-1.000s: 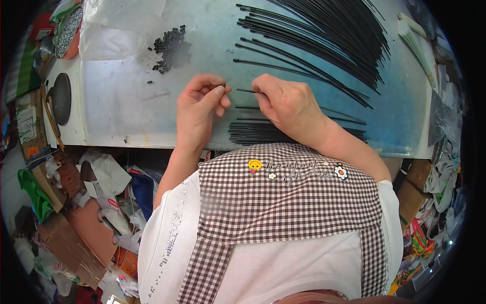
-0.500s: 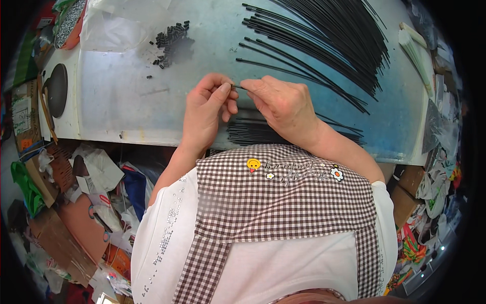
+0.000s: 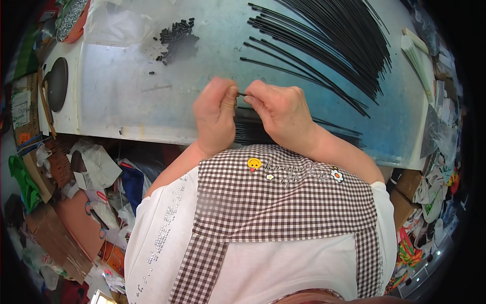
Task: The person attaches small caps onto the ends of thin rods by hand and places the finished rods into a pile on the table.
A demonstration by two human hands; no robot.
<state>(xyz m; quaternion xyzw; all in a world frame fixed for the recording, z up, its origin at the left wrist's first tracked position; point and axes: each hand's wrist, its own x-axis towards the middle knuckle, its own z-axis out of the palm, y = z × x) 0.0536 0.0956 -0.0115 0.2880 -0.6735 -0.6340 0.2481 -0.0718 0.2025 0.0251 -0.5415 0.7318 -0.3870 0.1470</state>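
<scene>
A thin black rod (image 3: 242,94) shows as a short dark piece between my two hands, above the near part of the table. My left hand (image 3: 216,114) is closed in a fist, thumb pressed to the forefinger at the rod's tip; whether a small cap is inside is hidden. Fingers pinched, my right hand (image 3: 281,104) grips the rod just beside it. Under my hands, along the near edge, lies a bundle of thin black rods (image 3: 248,133). Several small black caps (image 3: 174,34) are heaped beyond my left hand.
Many black rods with thicker tips (image 3: 324,48) fan out at the far right of the table (image 3: 126,106). A clear plastic bag (image 3: 119,25) and a dark oval plate (image 3: 57,83) are at left. Bags and cardboard (image 3: 76,228) crowd below the table's edge.
My left hand has turned and closed from a loose pinch into a fist around the rod's tip. My right hand has shifted slightly down, still pinching the rod.
</scene>
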